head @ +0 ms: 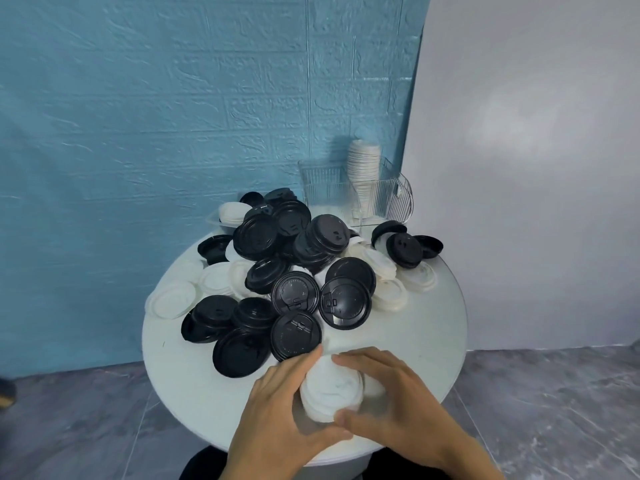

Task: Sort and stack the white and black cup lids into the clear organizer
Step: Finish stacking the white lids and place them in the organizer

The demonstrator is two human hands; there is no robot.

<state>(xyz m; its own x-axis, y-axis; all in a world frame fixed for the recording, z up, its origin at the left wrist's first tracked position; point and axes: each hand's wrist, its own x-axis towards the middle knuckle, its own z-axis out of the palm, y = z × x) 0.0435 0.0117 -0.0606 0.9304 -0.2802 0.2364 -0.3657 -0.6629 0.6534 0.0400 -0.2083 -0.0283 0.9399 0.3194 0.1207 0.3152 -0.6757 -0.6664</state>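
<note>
Both hands cup a stack of white lids [331, 389] at the bench's [422, 341] near edge, left hand [277, 400] and right hand [388, 393] curled round it. Beyond the stack lies the pile of black lids [277, 271]; further back stands the clear organizer [356, 194], white lids stacked inside.

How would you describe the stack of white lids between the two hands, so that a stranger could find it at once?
Start at the round white table and go to its near edge, in front of the pile of loose black lids. There the left hand and right hand cup a short stack of white lids. It alone is held.
</note>
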